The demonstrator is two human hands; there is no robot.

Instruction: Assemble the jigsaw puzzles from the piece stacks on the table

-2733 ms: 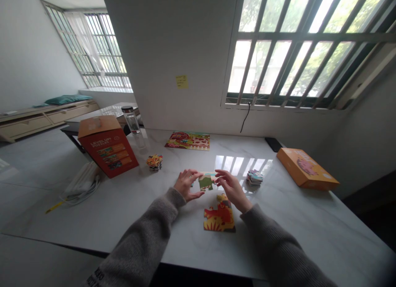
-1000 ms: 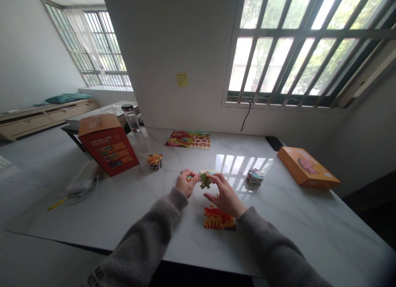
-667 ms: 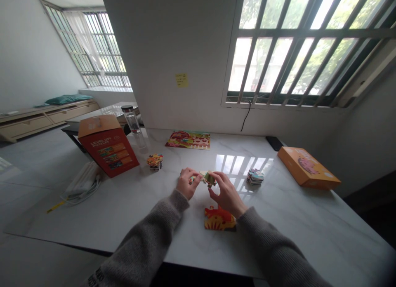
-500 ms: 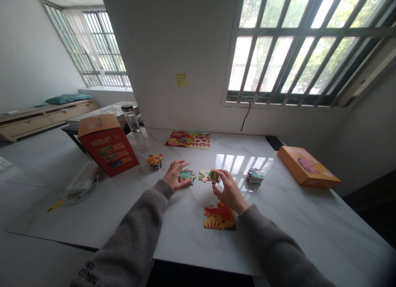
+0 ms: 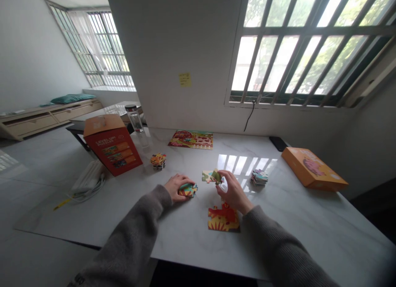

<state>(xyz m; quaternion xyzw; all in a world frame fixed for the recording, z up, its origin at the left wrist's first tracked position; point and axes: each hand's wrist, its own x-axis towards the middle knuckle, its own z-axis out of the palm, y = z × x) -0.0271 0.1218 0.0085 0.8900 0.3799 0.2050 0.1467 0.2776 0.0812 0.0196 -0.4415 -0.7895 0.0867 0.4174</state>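
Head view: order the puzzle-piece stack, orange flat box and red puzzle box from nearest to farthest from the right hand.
From the right hand:
1. Puzzle-piece stack, just right.
2. Orange flat box, farther right.
3. Red puzzle box, far left.

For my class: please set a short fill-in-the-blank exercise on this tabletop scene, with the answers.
The green cardboard jigsaw piece is held by the ____ hand.
The left hand lies palm ____ over multicoloured cardboard jigsaw pieces.
A yellow paper sticky note is stuck to the white ____.
Answers: right; down; wall.
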